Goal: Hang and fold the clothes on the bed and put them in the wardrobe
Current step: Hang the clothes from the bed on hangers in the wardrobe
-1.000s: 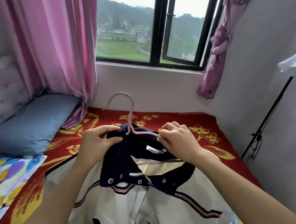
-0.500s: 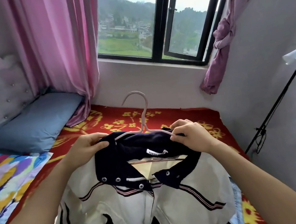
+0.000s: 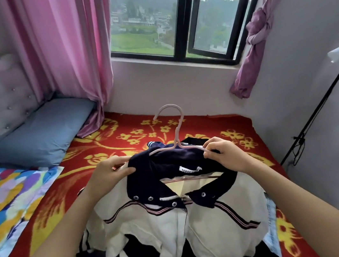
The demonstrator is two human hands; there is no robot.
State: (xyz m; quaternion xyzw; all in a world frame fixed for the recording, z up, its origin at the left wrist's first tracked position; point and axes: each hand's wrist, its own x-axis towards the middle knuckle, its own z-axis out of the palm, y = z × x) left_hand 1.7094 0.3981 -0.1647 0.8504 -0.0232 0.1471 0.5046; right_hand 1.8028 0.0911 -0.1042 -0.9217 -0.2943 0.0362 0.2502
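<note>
- Left hand (image 3: 107, 173): fingers pinch the navy collar of the cream jacket (image 3: 208, 220) at its left side.
- Right hand (image 3: 226, 155): fingers pinch the pink hanger (image 3: 179, 131) and the collar at the right.
- Hanger hook stands upright above the collar.
- Jacket body drapes over the bed (image 3: 206, 123), near edge.
- Blue pillow (image 3: 40, 136) lies at the far left corner.

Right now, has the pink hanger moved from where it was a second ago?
Yes. The hanger, with the jacket on it, has shifted right: its hook is nearer the window's black middle post than before.
</note>
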